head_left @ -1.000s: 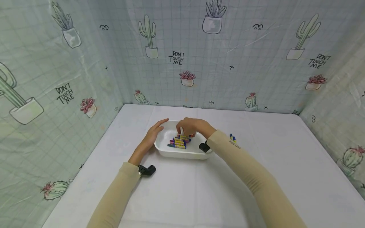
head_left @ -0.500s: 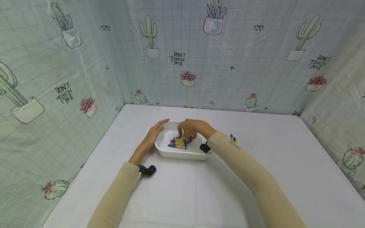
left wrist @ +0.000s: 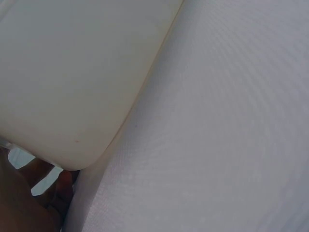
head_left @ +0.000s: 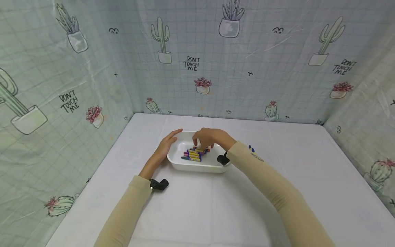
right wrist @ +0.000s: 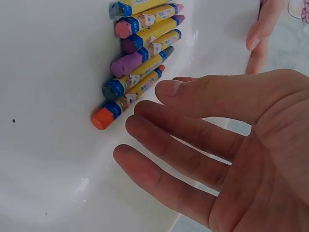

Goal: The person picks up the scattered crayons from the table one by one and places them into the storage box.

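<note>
Several wrapped crayons point(head_left: 192, 154) lie side by side in a row in a white tray point(head_left: 197, 168). An orange crayon point(right wrist: 128, 99) ends the row, beside a dark green one point(right wrist: 137, 76) and a purple one point(right wrist: 126, 64). Over this end hovers my right hand point(head_left: 206, 137); the right wrist view shows its fingers loosely spread with nothing between them, the thumb tip close to the orange crayon. My left hand point(head_left: 165, 147) rests along the tray's left side, fingers extended against the rim; the left wrist view shows only part of it beside the tray's outer wall.
More blue-ended crayons point(head_left: 251, 149) lie on the white-covered table point(head_left: 185, 212) right of the tray, partly hidden behind the right sleeve point(head_left: 265, 175). A cactus-print cloth point(head_left: 228, 68) hangs behind the table and along both sides.
My right hand has shifted slightly to the right, and the orange crayon beneath it now shows more fully at the end of the row. The left hand and the tray stay put.
</note>
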### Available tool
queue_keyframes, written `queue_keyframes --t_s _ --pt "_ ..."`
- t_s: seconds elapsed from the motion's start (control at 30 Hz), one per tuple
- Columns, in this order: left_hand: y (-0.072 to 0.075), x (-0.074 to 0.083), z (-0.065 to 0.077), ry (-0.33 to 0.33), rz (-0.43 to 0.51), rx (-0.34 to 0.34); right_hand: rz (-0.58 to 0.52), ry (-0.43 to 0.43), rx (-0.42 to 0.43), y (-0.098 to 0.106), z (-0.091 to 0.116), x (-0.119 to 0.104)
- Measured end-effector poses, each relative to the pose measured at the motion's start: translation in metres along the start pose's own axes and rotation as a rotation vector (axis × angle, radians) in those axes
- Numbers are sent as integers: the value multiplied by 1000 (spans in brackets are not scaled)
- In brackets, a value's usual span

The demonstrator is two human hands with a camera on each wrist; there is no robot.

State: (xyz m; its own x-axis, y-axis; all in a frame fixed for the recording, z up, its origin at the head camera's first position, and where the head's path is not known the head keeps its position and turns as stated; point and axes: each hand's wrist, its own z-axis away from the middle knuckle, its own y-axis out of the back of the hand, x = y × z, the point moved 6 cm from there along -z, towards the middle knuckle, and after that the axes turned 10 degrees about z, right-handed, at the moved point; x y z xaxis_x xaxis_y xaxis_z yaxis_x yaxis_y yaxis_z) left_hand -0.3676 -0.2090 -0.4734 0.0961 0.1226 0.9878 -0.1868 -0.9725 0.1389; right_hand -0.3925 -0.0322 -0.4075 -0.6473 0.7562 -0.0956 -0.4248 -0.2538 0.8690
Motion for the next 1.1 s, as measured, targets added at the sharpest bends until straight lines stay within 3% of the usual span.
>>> queue_keyframes --t_s 0.37,0.63,1.1 --pt "-1 -1 3 4 1 19 -7 35 36 12 27 1" --pt "0 -1 2 -3 -4 35 17 67 112 18 48 3" --pt "-1 1 5 -7 42 6 -20 95 220 19 72 18"
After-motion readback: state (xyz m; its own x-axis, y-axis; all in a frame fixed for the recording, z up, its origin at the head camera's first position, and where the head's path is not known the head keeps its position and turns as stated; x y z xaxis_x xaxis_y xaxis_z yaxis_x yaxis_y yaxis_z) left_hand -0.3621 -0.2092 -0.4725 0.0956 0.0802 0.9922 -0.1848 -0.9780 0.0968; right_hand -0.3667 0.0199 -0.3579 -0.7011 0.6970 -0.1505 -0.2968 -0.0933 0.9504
